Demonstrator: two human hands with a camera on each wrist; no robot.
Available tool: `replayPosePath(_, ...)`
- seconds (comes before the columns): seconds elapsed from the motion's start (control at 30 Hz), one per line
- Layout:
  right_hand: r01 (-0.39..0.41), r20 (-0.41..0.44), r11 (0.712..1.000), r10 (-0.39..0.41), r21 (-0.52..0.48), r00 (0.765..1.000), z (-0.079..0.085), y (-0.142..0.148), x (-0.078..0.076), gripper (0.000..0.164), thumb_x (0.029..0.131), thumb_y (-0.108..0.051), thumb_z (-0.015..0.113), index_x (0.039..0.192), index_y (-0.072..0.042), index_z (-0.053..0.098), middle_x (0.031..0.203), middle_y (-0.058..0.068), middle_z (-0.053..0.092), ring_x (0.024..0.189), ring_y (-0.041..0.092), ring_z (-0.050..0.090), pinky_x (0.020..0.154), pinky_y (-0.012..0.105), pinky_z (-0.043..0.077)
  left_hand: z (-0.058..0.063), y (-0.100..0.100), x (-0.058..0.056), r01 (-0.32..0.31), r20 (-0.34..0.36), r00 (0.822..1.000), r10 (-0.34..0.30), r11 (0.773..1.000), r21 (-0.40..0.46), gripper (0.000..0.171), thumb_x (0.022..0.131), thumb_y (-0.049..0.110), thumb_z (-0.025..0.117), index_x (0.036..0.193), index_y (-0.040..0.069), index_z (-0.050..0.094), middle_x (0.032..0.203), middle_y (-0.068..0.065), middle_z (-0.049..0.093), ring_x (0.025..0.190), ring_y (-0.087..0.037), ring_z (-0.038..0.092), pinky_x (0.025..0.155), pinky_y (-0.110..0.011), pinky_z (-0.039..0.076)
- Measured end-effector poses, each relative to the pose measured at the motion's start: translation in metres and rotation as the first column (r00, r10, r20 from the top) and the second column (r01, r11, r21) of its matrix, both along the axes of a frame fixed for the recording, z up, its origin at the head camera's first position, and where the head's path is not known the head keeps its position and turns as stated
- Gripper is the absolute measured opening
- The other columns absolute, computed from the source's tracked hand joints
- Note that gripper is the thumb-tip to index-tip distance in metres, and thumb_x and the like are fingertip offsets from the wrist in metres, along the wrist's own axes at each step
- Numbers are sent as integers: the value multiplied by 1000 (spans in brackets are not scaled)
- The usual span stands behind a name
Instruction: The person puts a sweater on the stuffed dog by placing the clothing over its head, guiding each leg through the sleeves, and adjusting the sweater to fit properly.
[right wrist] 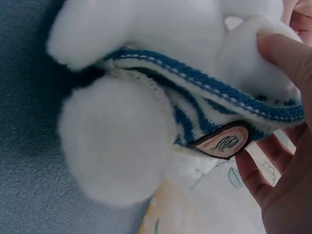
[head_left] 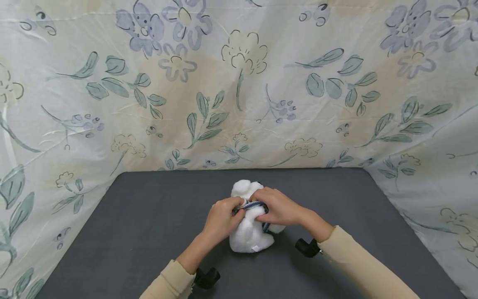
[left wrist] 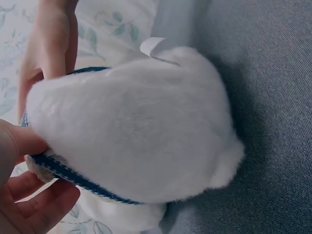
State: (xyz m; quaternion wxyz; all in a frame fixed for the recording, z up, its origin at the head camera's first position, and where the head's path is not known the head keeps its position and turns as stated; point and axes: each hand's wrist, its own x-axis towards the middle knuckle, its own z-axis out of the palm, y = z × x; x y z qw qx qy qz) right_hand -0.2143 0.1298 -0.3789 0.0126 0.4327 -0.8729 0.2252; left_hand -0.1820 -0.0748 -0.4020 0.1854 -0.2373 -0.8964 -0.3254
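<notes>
A white plush toy [head_left: 248, 236] sits upright on the dark grey table with its back toward me and a small tag at its base. Around its upper body runs a blue-and-white knitted garment [right wrist: 204, 102] bearing an oval patch. My left hand [head_left: 223, 216] pinches the garment's edge on the toy's left side, thumb above and fingers below in the left wrist view. On the other side my right hand [head_left: 280, 206] grips the garment, its thumb against the white fur and its fingers beneath the knit by the patch. The toy's front is hidden in the head view.
The dark grey table [head_left: 157, 207] extends around the toy. Behind it and along the sides hangs a floral cloth [head_left: 239, 124]. Black wrist cameras, one on the left wrist [head_left: 207, 278] and one on the right [head_left: 308, 248], jut inward below the hands.
</notes>
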Motion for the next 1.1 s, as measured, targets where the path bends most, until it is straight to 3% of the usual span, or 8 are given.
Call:
replayPosePath(0.2, 37, 1, 999, -37, 4, 999, 3, -5, -2, 27, 76, -22, 75, 87, -20, 51, 80, -11, 49, 69, 6, 42, 62, 23, 36, 3, 2, 3, -3, -29, 1000, 3, 1000, 16, 9, 79, 9, 68, 85, 16, 66, 74, 8, 58, 57, -2, 45, 51, -17, 36)
replayPosePath(0.5, 75, 48, 997, -75, 6, 996, 4, -13, -5, 28, 75, -22, 76, 88, -21, 51, 83, -11, 53, 67, 5, 46, 57, 21, 40, 8, 4, 9, -1, -109, 994, 5, 999, 37, 7, 78, 10, 69, 83, 15, 68, 74, 6, 61, 55, -2, 44, 51, -17, 37)
replayPosePath(0.73, 82, -11, 997, -82, 3, 997, 3, -17, -7, 28, 75, -23, 76, 76, -20, 49, 71, -12, 50, 58, 3, 42, 52, 18, 36, 9, 6, 12, -11, -189, 982, 9, 1000, -8, 8, 74, 8, 71, 78, 14, 67, 69, 5, 57, 55, -2, 43, 49, -16, 34)
replayPosePath(1.0, 138, -135, 990, -136, -1, 981, -5, -22, -9, 39, 70, -25, 79, 67, -19, 42, 60, -10, 39, 50, 2, 30, 46, 17, 24, 10, 6, 14, -31, -264, 965, 9, 996, -78, 11, 71, 10, 76, 80, 15, 71, 75, 5, 62, 62, -6, 53, 50, -19, 41)
replayPosePath(1.1, 149, -158, 988, -154, -38, 975, -9, -22, -8, 37, 70, -25, 80, 69, -18, 43, 61, -10, 41, 51, 2, 32, 46, 16, 26, 10, 5, 13, -43, -267, 964, 18, 995, -87, 12, 71, 11, 77, 81, 15, 71, 77, 4, 64, 63, -7, 55, 50, -20, 43)
